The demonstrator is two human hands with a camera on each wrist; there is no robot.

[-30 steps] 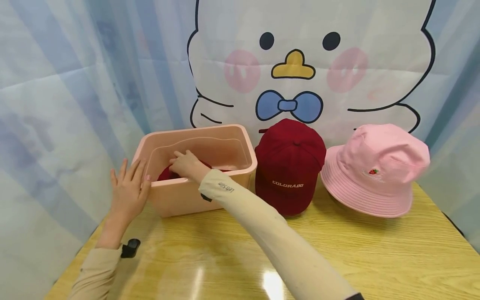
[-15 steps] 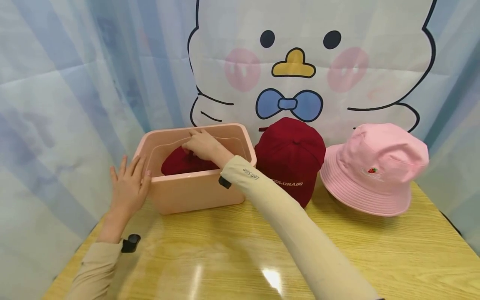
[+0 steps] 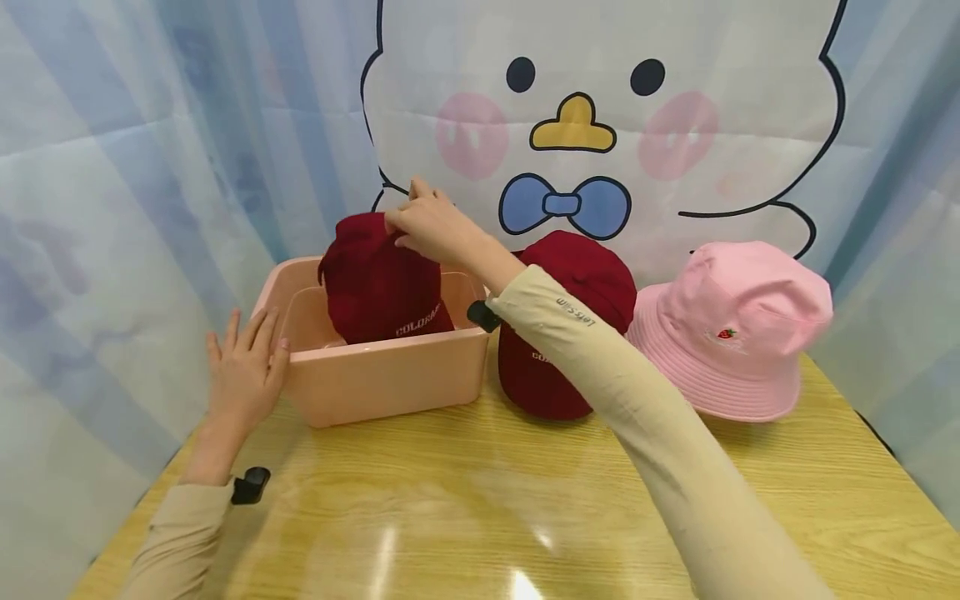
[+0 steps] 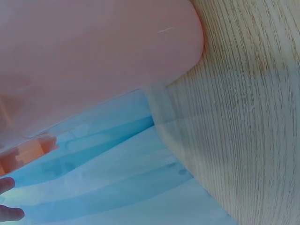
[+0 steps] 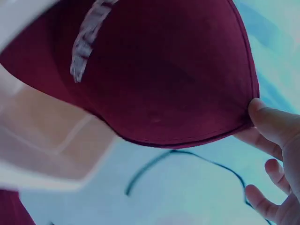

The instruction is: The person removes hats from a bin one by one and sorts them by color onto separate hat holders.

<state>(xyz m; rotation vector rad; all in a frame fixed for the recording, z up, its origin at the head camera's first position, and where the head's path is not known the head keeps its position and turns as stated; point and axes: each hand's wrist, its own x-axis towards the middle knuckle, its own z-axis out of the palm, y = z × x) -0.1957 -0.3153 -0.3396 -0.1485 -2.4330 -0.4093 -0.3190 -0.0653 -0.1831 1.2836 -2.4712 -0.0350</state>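
Observation:
My right hand (image 3: 435, 223) pinches the edge of a dark red baseball cap (image 3: 378, 279) between thumb and fingers. White lettering shows on this cap's front, and its lower part is hidden behind the near wall of a pink plastic bin (image 3: 390, 379). In the right wrist view, the thumb and forefinger grip the edge of the cap (image 5: 173, 79) while the other fingers stay apart from it. My left hand (image 3: 243, 375) lies with spread fingers against the left end of the bin. Only two of its fingertips (image 4: 10, 213) show in the left wrist view.
Right of the bin, another dark red cap (image 3: 540, 375) stands on the wooden table (image 3: 420, 492), partly behind my right forearm. A pink bucket hat (image 3: 738, 329) with a strawberry patch sits farther right. A curtain (image 3: 577, 42) with a cartoon character hangs behind.
My right hand has lifted the red cap from low in the bin until most of it shows above the rim. My left hand has stayed at the bin's left end.

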